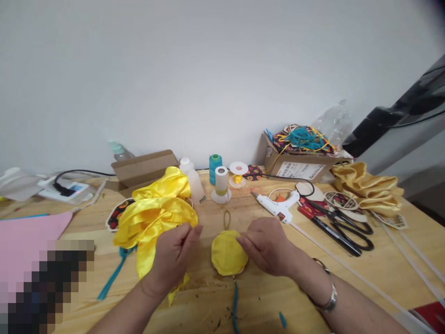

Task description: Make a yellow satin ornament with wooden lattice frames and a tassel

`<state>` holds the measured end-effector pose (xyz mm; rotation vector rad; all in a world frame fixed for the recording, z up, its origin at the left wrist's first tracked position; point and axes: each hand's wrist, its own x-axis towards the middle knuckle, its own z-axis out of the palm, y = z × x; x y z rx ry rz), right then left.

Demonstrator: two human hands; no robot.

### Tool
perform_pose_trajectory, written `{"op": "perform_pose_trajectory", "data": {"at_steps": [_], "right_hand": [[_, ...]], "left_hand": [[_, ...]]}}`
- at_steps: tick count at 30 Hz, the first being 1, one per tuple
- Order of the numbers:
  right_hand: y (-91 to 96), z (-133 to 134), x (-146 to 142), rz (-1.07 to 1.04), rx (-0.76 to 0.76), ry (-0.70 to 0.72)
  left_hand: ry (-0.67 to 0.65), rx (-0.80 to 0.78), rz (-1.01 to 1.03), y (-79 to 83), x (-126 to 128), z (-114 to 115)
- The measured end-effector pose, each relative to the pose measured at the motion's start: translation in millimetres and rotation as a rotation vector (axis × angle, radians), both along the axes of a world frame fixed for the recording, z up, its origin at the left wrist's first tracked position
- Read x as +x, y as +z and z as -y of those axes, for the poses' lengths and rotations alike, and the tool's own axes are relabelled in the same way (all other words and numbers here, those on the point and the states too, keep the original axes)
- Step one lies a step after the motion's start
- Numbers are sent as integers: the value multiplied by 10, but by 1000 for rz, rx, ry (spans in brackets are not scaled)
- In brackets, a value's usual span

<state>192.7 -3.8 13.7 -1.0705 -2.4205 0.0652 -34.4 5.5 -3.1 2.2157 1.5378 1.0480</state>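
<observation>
A round yellow fabric-covered piece [227,254] lies on the wooden table [264,301], with a cord loop at its top and a teal cord trailing from its bottom. My right hand [269,246] rests at its right edge, fingers curled and pinching the fabric rim. My left hand [174,257] sits just left of it, fingers pinched together against a bunch of yellow satin ribbon [156,215]; what the pinch holds is hidden.
A white glue gun [280,206], black scissors [344,225] and glue sticks lie to the right. Thread spools [219,178], a white bottle [196,185], cardboard boxes [299,167], gold fabric [365,188] and pink paper [24,241] surround the work spot.
</observation>
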Motion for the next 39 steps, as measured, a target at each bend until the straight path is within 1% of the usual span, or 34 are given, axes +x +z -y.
{"op": "perform_pose_trajectory", "data": {"at_steps": [2, 4, 9, 13, 19, 23, 25, 26, 28, 30, 31, 32, 34, 36, 38, 39], "right_hand": [[-27, 13, -47, 96, 53, 12], [-61, 14, -72, 128, 104, 28], [-152, -2, -60, 48, 213, 61], [-180, -1, -75, 27, 335, 55], [-174, -30, -90, 49, 402, 34], [-214, -58, -60, 55, 442, 37], [-177, -33, -85, 83, 452, 33], [-126, -7, -108, 110, 443, 25], [42, 67, -144, 182, 379, -7], [265, 145, -99, 274, 264, -44], [375, 176, -20, 328, 200, -78], [473, 201, 106, 399, 116, -147], [607, 229, 494, 508, -18, -424], [644, 244, 999, 581, -154, -720], [604, 257, 1495, 610, -202, -892], [567, 265, 1703, 612, -221, -944]], "left_hand": [[1, 8, -25, -2, -6, -4], [13, 18, -50, -5, -6, 4], [37, 31, -103, -53, 3, 34], [38, 54, -96, -107, 4, 2], [44, 126, -64, -133, -25, -85], [42, 147, -79, -122, -30, -71], [32, 159, -79, -117, -23, -51], [28, 163, -74, -116, -17, -43], [23, 173, -69, -115, -2, -32], [13, 185, -68, -116, 15, -28], [7, 199, -65, -117, 22, -27], [-3, 212, -64, -120, 27, -25], [-26, 242, -61, -125, 31, -21], [-45, 262, -55, -130, 29, -15], [-50, 269, -51, -131, 26, -14], [-47, 267, -50, -131, 26, -15]]}}
